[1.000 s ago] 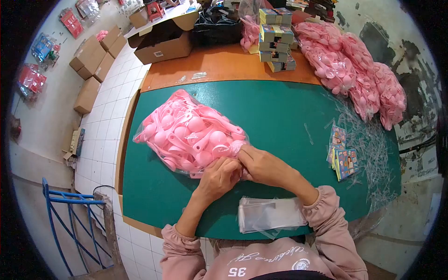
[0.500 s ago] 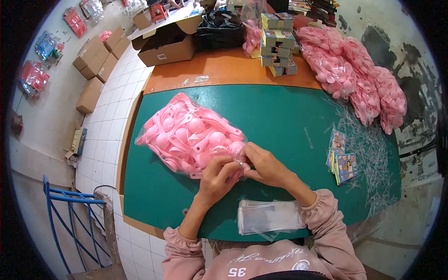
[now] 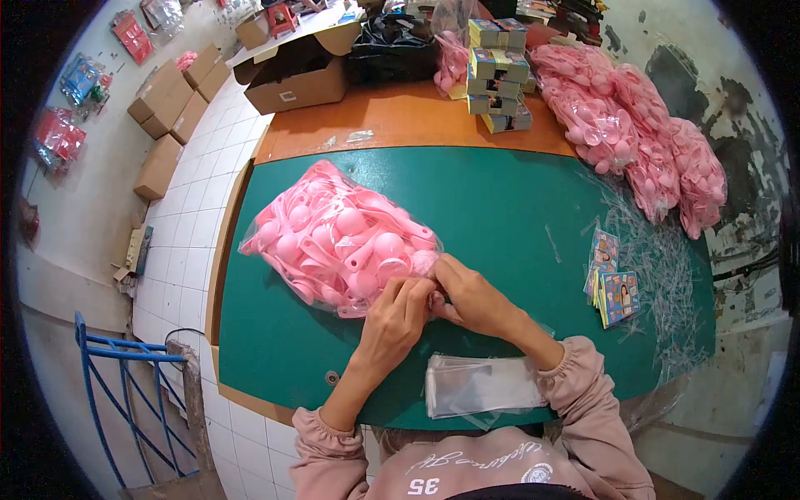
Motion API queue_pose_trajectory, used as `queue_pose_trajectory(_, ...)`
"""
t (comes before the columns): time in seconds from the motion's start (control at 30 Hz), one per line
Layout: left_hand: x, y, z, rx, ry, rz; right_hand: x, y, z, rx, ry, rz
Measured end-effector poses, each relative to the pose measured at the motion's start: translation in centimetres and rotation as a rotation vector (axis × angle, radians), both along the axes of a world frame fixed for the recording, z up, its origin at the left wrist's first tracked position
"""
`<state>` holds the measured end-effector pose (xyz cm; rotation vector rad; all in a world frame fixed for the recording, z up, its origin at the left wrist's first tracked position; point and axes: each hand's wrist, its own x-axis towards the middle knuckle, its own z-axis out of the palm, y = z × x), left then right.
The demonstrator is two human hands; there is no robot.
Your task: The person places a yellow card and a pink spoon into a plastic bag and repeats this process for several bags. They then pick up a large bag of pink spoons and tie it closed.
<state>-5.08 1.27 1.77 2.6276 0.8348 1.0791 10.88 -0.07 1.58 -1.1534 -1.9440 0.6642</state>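
Note:
A clear plastic bag (image 3: 337, 237) packed with pink plastic scoops lies on the green table top, its gathered mouth toward me. At that near right corner, my left hand (image 3: 396, 315) is closed with its fingertips on the bunched plastic. My right hand (image 3: 471, 293) pinches the same gathered neck from the other side, thumb and fingers close to the left fingertips. The fingers cover most of the bag's mouth, so any tie there cannot be made out. A stack of flat clear plastic sleeves (image 3: 483, 387) lies below my right forearm.
Small printed cards (image 3: 618, 298) and a spread of thin clear plastic strips (image 3: 662, 283) lie at the right. Several filled bags of pink scoops (image 3: 596, 125) stand at the back right, beside stacked card bundles (image 3: 497, 79). An open cardboard box (image 3: 297, 87) sits at the back left.
My left fingers have shifted slightly upward and curled closer to the bag's neck. The bag has moved a touch to the left; my right hand stays at the neck.

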Motion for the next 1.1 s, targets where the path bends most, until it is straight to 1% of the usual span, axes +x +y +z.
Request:
queue_pose_trajectory(0.07, 0.0, 0.2, -0.2, 0.004, 0.09, -0.012, 0.0, 0.0, 0.0, 0.0, -0.028, 0.021)
queue_pose_trajectory(0.2, -0.3, 0.8, -0.4, 0.053, 0.118, -0.08, -0.3, -0.1, -0.1, 0.019, -0.047, 0.014)
queue_pose_trajectory(0.27, -0.8, 1.1, -0.7, -0.019, 0.032, -0.157, -0.5, -0.1, -0.2, 0.029, -0.052, 0.02)
queue_pose_trajectory(0.4, -2.0, 1.0, -2.4, -0.034, -0.008, -0.204, 0.5, 0.2, 0.2, 0.018, -0.062, -0.056)
queue_pose_trajectory(0.47, -2.1, 1.2, -2.9, -0.088, -0.196, -0.241, 0.8, 0.3, 1.1, 0.005, -0.086, -0.089)
queue_pose_trajectory(0.5, -2.1, 1.2, -2.8, -0.087, -0.194, -0.238, 0.2, -0.4, 1.9, 0.085, -0.142, -0.065)
queue_pose_trajectory(0.53, -2.1, 1.4, -2.7, -0.021, -0.197, -0.227, -0.3, -0.7, 2.4, 0.167, -0.197, -0.04)
queue_pose_trajectory(0.57, -2.1, 1.4, -2.7, 0.044, -0.199, -0.214, -0.5, -0.6, 2.4, 0.166, -0.194, -0.035)
queue_pose_trajectory(0.63, -2.2, 1.2, -2.8, 0.073, -0.191, -0.206, -0.7, -0.3, 2.6, 0.326, -0.227, 0.078)
queue_pose_trajectory(0.8, -2.4, 1.5, -3.6, 0.136, -0.211, -0.207, -0.9, -0.1, 2.4, 0.334, -0.352, 0.047)
queue_pose_trajectory(0.87, -2.6, 1.5, -3.8, 0.195, -0.118, -0.203, -1.1, 0.0, 2.7, 0.319, -0.389, 0.038)
queue_pose_trajectory(0.93, -2.5, 1.5, -3.7, 0.211, -0.102, -0.199, -1.3, 0.0, 3.1, 0.332, -0.518, 0.037)
queue_pose_trajectory(1.07, -2.3, 1.4, -3.3, 0.224, -0.086, -0.196, -1.7, 0.6, 1.6, 0.324, -0.519, 0.067)
queue_pose_trajectory(1.1, -2.3, 1.4, -3.2, 0.223, -0.085, -0.193, -1.8, 0.5, 1.1, 0.275, -0.4, 0.036)
